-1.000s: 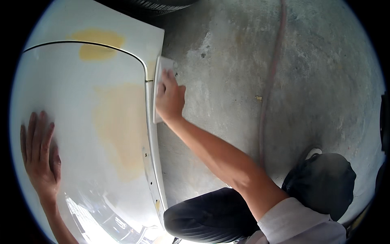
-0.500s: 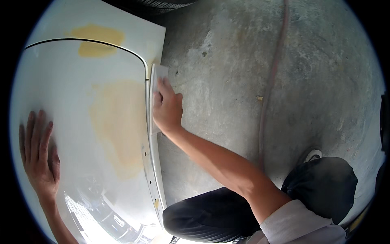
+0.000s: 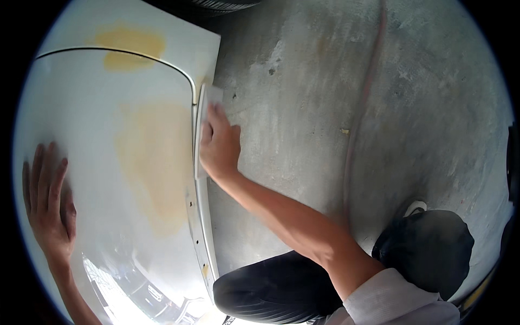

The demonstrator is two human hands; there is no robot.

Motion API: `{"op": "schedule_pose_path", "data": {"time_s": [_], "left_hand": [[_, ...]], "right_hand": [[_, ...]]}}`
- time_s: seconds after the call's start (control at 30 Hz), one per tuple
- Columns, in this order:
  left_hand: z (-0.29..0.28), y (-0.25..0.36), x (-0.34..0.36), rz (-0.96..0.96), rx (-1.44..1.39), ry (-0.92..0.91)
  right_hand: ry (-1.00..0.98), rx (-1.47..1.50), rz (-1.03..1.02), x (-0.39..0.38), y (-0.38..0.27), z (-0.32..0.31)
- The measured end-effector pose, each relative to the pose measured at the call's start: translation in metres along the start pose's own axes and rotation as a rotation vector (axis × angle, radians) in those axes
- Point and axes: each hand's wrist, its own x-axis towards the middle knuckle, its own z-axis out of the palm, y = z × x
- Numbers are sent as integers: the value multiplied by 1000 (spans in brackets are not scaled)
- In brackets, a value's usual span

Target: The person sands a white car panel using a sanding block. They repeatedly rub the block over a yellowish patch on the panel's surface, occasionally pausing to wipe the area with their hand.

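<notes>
A white car panel fills the left side, with tan filler patches, a yellow patch across a curved seam and small holes along its right strip. My left hand lies flat on the panel at the far left, fingers apart. My right hand is closed on a pale flat block, held lengthwise against the panel's right edge below the seam's corner; some fingertips are blurred.
A black tyre shows at the top. Grey concrete floor lies right of the panel, crossed by a reddish hose. My dark-trousered legs are bent at lower centre and right, with a shoe showing.
My right hand and the block have moved down and slightly left from a second ago. My left hand stays spread on the panel. The whole view has shifted slightly.
</notes>
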Motion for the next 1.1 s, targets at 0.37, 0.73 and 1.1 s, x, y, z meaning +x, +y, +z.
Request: {"op": "schedule_pose_path", "data": {"time_s": [0.37,0.73,1.1], "left_hand": [[-2,1,1,-10,23,1],[-6,0,4,-5,-34,-16],[-7,5,6,-12,-23,-16]], "right_hand": [[-42,-18,3,8,6,1],[80,-11,-78,34,4,-2],[19,-11,-89,30,6,-3]]}}
